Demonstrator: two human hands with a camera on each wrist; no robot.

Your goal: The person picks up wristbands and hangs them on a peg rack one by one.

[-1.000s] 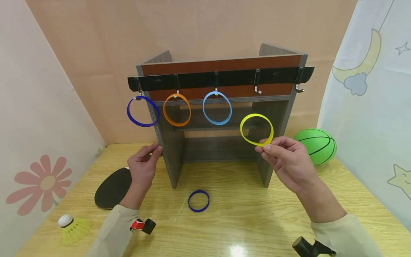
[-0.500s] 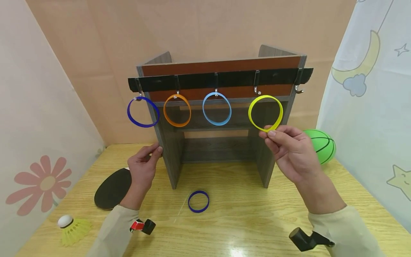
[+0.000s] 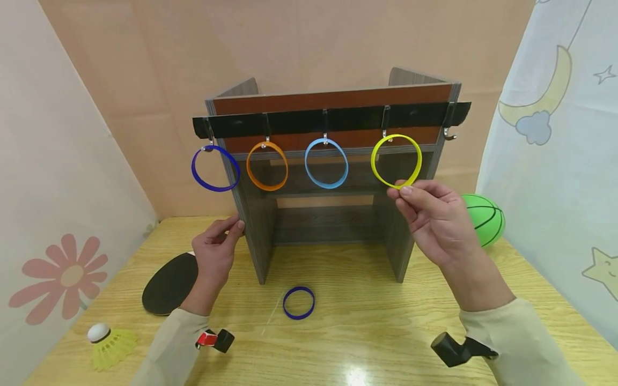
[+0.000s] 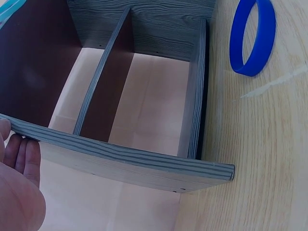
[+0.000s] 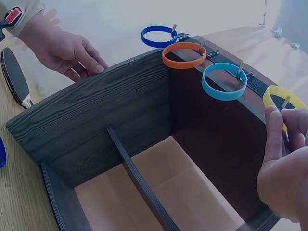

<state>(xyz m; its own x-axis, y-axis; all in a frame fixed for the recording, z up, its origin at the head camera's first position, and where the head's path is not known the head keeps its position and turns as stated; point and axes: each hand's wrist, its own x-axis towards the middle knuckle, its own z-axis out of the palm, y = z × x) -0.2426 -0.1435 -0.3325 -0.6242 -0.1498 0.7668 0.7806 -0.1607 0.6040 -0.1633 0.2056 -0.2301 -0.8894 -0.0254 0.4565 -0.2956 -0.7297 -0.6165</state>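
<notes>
My right hand (image 3: 440, 225) pinches the lower edge of a yellow wristband (image 3: 374, 161) between thumb and fingers. The band's top is level with the fourth hook; in the right wrist view the hook tip (image 5: 286, 102) shows inside the loop. A dark blue wristband (image 3: 217, 188), an orange one (image 3: 268, 188) and a light blue one (image 3: 330, 186) hang from the other hooks on the black strip (image 3: 354, 119). With thumb and fingers on either side, my left hand (image 3: 214, 254) grips the left side panel (image 3: 252, 225) of the grey wooden shelf.
Another dark blue wristband (image 3: 299, 317) lies on the table before the shelf. The rightmost hook (image 3: 450, 135) holds no band. A black table tennis bat (image 3: 169, 284) and a yellow shuttlecock (image 3: 113, 346) lie at left; a green ball (image 3: 485, 220) sits at right.
My right hand has raised the yellow wristband from below the hooks to the fourth hook, first shifting right, then slightly back left. My left hand has stayed on the panel.
</notes>
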